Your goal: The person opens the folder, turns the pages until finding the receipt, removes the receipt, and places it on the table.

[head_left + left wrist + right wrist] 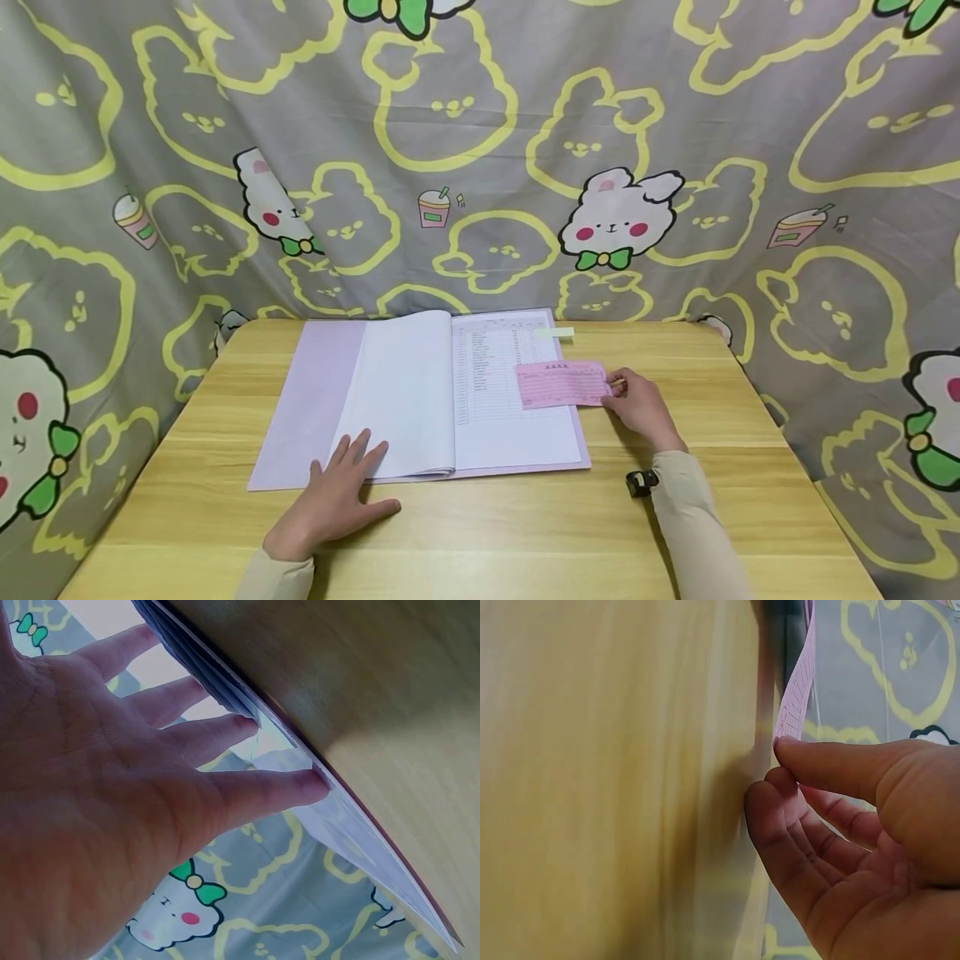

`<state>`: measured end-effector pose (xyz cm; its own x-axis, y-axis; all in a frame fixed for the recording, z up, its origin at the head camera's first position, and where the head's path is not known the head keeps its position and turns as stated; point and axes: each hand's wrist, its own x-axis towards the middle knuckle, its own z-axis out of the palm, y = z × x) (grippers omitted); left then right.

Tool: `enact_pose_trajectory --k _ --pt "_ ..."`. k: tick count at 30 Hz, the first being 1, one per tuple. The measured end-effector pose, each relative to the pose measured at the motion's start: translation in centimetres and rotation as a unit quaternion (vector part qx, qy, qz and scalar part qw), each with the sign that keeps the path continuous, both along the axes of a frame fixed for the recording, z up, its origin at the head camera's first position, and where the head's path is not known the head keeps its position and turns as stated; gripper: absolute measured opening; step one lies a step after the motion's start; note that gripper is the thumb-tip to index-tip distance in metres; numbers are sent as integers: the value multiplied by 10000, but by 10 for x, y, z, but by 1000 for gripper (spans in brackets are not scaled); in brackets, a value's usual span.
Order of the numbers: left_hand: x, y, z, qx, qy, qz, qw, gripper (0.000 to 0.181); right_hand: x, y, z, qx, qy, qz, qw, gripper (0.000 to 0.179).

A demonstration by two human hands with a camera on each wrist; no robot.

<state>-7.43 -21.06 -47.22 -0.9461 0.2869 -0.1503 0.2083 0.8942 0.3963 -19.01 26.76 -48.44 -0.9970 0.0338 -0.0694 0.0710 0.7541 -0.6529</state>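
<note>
A folder point(330, 367) with lilac covers lies open on the wooden table, white pages turned to the left and a printed table sheet point(491, 442) on the right. Between thumb and fingers, my right hand point(637, 406) pinches the right edge of a pink printed slip point(558, 387), which overlaps the sheet's right side. In the right wrist view the slip point(796, 694) bends up from the thumb tip. My left hand point(337, 492) has its fingers spread, the tips over the lower left pages. The left wrist view shows those fingers point(262, 787) straight along the folder's edge.
A pale green tab point(555, 332) sticks out at the sheet's upper right. Wooden tabletop point(510, 542) extends in front of the folder and to both sides. A grey curtain point(480, 192) with yellow cartoon outlines hangs behind the table and at its sides.
</note>
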Motion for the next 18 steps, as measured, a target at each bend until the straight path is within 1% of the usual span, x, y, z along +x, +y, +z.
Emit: enact_pose_trajectory --k 11,18 --pt "0 1 0 -6 -37 3 10000 94 8 40 -1 123 95 -85 9998 34" --pt "-1 1 0 -55 -25 13 10000 93 13 65 0 218 9 -249 9995 37"
